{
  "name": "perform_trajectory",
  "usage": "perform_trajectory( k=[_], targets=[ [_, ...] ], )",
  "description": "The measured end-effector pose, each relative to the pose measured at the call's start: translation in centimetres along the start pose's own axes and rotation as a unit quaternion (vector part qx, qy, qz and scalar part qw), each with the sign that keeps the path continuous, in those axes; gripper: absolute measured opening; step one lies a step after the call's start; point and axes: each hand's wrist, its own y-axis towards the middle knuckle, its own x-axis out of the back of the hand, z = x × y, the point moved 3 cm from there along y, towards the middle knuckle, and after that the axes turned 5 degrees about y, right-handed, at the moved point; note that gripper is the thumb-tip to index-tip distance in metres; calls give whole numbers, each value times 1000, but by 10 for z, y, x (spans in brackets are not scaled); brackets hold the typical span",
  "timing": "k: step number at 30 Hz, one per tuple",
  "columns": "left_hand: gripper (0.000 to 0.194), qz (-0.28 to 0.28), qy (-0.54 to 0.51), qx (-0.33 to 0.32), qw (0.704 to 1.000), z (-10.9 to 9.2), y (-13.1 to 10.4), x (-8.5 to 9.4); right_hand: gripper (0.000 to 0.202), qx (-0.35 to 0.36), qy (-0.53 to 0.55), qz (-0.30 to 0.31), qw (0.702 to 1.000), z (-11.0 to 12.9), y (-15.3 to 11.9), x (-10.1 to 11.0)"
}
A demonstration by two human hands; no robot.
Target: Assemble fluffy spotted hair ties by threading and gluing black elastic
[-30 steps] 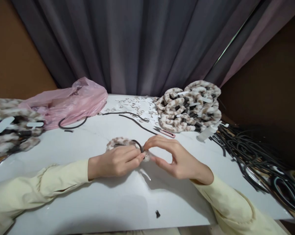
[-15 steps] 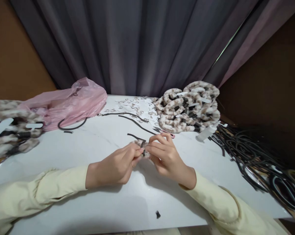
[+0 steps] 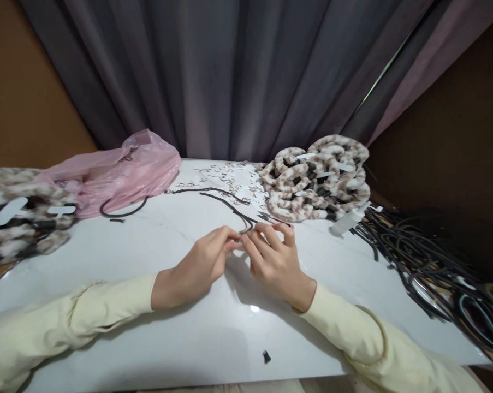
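Observation:
My left hand (image 3: 201, 262) is closed in a pinch above the middle of the white table (image 3: 180, 338). Its thumb and fingertips meet those of my right hand (image 3: 273, 259), whose fingers are bent and closed too. Between them they grip a thin black cord (image 3: 248, 221), which curves up just beyond the fingertips. Whatever else lies within the fingers is mostly hidden. Other black cords (image 3: 221, 199) lie on the table just past my hands, close to dark-tipped scissors or snips (image 3: 265, 217) partly behind my right fingers.
Brown-and-white fluffy loops (image 3: 295, 185) with white tags are heaped at back right, with more fluffy loops (image 3: 37, 191) at left. Also around are a pink plastic bag (image 3: 119, 169), scattered small rings (image 3: 225, 177), a white bottle (image 3: 348, 220), tangled black cords (image 3: 418, 251) and a small black scrap (image 3: 266, 357).
The fluffy brown-and-white piece that showed between my fingers is now out of sight behind them. The cord end has swung from left to upright, and my right hand has turned over more.

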Motion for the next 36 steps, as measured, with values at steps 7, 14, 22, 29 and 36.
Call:
perform_trajectory(
  k=[7,14,22,29,36],
  targets=[
    [25,111,-355,302,878,15,24,-2,27,-63,60,-37,996,-1,-1,-3],
    [21,79,-443,363,816,22,32,3,27,-265,326,25,907,-10,1,-13],
    [17,-48,-121,173,976,26,31,1,23,-418,611,120,662,-12,10,-21],
    [17,-91,119,-106,983,30,23,-10,23,-373,494,147,771,-18,5,-11],
    [18,-54,147,-138,978,26,23,-10,21,-292,374,125,871,-15,0,-4]
  ],
)
